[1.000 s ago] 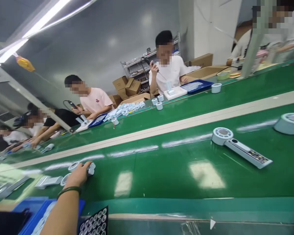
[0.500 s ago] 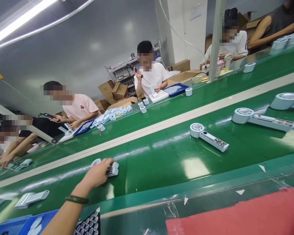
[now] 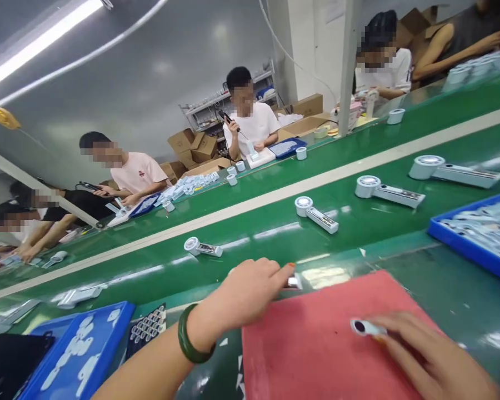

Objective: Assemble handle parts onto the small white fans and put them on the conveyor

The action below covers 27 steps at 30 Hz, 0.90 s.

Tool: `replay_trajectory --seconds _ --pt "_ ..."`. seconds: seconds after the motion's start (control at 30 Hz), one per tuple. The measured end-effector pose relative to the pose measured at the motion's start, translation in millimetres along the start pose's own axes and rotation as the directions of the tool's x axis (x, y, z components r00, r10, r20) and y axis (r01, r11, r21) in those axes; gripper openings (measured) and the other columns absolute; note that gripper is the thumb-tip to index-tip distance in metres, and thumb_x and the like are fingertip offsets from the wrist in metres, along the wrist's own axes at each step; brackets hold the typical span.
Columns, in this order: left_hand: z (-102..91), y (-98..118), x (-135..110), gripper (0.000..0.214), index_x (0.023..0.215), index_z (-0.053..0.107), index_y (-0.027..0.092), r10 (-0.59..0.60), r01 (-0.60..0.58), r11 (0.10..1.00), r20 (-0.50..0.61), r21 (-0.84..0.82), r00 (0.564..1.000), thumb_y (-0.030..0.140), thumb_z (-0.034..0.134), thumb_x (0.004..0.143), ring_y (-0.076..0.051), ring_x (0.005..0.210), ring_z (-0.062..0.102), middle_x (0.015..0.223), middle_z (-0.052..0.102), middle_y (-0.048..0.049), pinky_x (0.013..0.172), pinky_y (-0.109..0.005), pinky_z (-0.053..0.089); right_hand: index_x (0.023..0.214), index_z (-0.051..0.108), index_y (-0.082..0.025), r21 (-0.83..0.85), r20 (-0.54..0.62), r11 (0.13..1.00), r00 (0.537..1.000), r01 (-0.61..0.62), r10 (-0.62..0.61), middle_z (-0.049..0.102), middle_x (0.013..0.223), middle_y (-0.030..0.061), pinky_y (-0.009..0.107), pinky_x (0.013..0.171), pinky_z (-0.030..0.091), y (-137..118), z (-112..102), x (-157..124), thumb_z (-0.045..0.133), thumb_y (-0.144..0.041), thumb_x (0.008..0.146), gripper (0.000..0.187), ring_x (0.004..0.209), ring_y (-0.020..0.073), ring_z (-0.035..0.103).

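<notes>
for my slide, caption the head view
Right hand holding a pale part over a red mat beside a green belt.

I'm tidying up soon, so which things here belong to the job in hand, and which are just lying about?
Likely the job:
small pale part in the right hand
half-hidden piece in the left hand
red mat
blue trays

Likely just lying about:
white scraps beside the mat
cardboard boxes behind
</notes>
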<state>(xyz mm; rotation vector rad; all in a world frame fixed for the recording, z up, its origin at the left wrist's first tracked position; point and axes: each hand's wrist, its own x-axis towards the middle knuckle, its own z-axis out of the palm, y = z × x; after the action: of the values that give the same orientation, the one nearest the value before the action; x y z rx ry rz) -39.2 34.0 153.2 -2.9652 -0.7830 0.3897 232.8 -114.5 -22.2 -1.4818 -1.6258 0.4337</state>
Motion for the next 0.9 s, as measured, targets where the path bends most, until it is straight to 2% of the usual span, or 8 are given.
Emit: replay_trajectory --seconds 0.13,0.23,0.3,0.4,0.57,0.67,0.77,0.9 --pt "0.2 81.4 46.0 0.039 0.138 0.042 0.017 0.283 -0.281 0.959 -0.132 0.03 0.95 0.018 0.04 0.099 -0.02 0.088 0.061 0.104 0.066 -0.0053 0.067 -0.034 0.046 0.113 0.066 -0.024 0.195 -0.121 0.935 0.938 -0.297 0.324 0.069 0.094 0.0023 0.025 0.065 0.054 -8.4 -31.9 8.2 0.052 -0.052 0.1 0.033 0.075 0.0192 0.066" --pt "22.2 104.9 66.3 0.032 0.132 0.047 0.018 0.284 -0.288 0.958 -0.171 0.003 0.943 0.019 0.042 0.1 -0.02 0.089 0.061 0.102 0.067 -0.0037 0.072 -0.035 0.048 0.113 0.064 -0.022 0.231 -0.168 0.928 0.928 -0.292 0.334 0.066 0.088 0.002 0.025 0.062 0.05 -21.7 -55.2 15.0 0.055 -0.048 0.099 0.031 0.071 0.0184 0.062" --pt "37.8 103.3 67.4 0.03 0.126 0.051 0.018 0.192 -0.201 0.979 -0.205 -0.024 0.96 0.026 0.053 0.097 -0.023 0.098 0.061 0.108 0.066 -0.0059 0.081 -0.04 0.051 0.111 0.064 -0.023 0.174 -0.125 0.959 0.961 -0.224 0.247 0.064 0.087 0.0018 0.025 0.06 0.047 -32.5 -65.2 19.2 0.053 -0.041 0.1 0.024 0.072 0.0183 0.06" --pt "53.5 88.5 54.9 0.047 0.123 0.053 0.018 0.01 -0.056 0.984 -0.263 -0.166 0.965 0.041 0.071 0.086 -0.03 0.114 0.055 0.125 0.06 -0.0113 0.095 -0.05 0.049 0.108 0.064 -0.024 0.066 0.051 0.995 0.996 -0.073 0.069 0.062 0.088 0.0026 0.028 0.061 0.044 -48.9 -65.8 28.2 0.047 -0.03 0.101 0.019 0.074 0.0188 0.058" --pt "63.5 78.3 40.2 0.042 0.126 0.05 0.024 -0.067 -0.086 0.891 -0.315 -0.447 0.947 0.037 0.066 0.089 -0.027 0.123 0.049 0.134 0.053 -0.0099 0.105 -0.049 0.045 0.101 0.063 -0.018 -0.236 0.202 0.95 0.966 0.206 -0.16 0.059 0.088 0.0055 0.036 0.068 0.042 -64.9 -40.6 44.2 0.048 -0.02 0.098 0.015 0.077 0.0234 0.055" --pt "63.5 83.3 45.2 0.043 0.129 0.047 0.024 -0.066 -0.164 0.845 -0.402 -0.509 0.913 0.033 0.064 0.091 -0.025 0.126 0.048 0.132 0.056 -0.0075 0.111 -0.05 0.038 0.096 0.063 -0.017 -0.331 0.253 0.912 0.954 0.242 -0.161 0.056 0.086 0.0053 0.038 0.067 0.041 -64.9 -32.6 45.8 0.052 -0.018 0.097 0.011 0.074 0.0243 0.053" --pt "61.7 87.6 50.5 0.024 0.118 0.054 0.026 -0.08 -0.177 0.831 -0.429 -0.528 0.9 0.028 0.058 0.095 -0.022 0.12 0.052 0.121 0.062 -0.0028 0.113 -0.052 0.032 0.098 0.063 -0.017 -0.323 0.279 0.923 0.953 0.208 -0.118 0.055 0.087 0.0041 0.038 0.068 0.041 -62.7 -35.3 43.1 0.054 -0.017 0.099 0.009 0.076 0.024 0.053" --pt "61.8 89.7 51.1 0.013 0.107 0.06 0.023 -0.102 -0.198 0.804 -0.459 -0.561 0.883 0.021 0.051 0.097 -0.02 0.108 0.055 0.106 0.065 -0.003 0.103 -0.046 0.041 0.102 0.063 -0.02 -0.233 0.272 0.961 0.959 0.148 -0.081 0.056 0.09 0.0025 0.037 0.072 0.041 -59.7 -40.5 40.5 0.057 -0.017 0.1 0.006 0.082 0.0231 0.054"
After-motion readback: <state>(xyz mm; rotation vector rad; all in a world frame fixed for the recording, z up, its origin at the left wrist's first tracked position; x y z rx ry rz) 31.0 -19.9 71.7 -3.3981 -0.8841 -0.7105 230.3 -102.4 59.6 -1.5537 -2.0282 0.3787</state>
